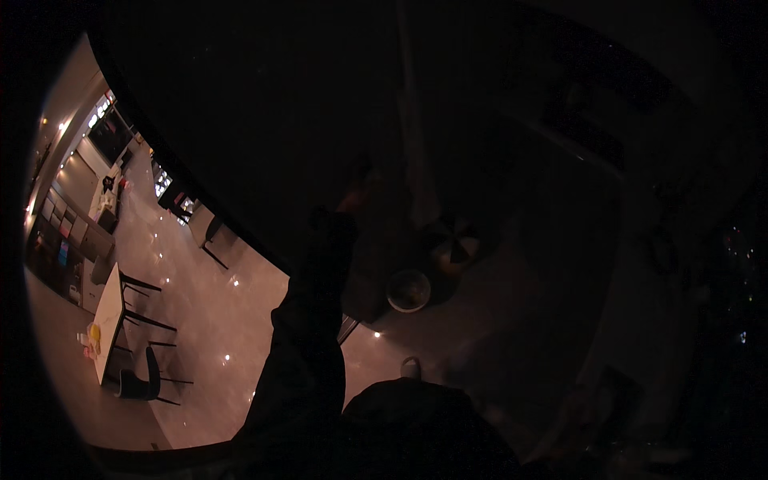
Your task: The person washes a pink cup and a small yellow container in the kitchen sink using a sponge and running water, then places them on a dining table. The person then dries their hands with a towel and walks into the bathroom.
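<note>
Most of the view is very dark. My left arm, in a dark sleeve, reaches up the middle, and my left hand [354,198] shows only dimly beside a dark upright surface. What its fingers touch is too dark to tell. My right hand cannot be made out in the gloom. Below and right of the left hand, a round, clear-rimmed container [408,291] sits low down with something dim inside. Behind it is a round object with dark and light wedges [454,241]. Under me, a light shoe tip [411,368] peeks out beyond my dark clothing.
Through an opening at left lies a lit room with a glossy floor [204,324]. A white-topped table [112,318] holds small yellow and pink items. One dark chair [141,378] stands near it, another chair [207,228] farther back. A dark edge borders the opening.
</note>
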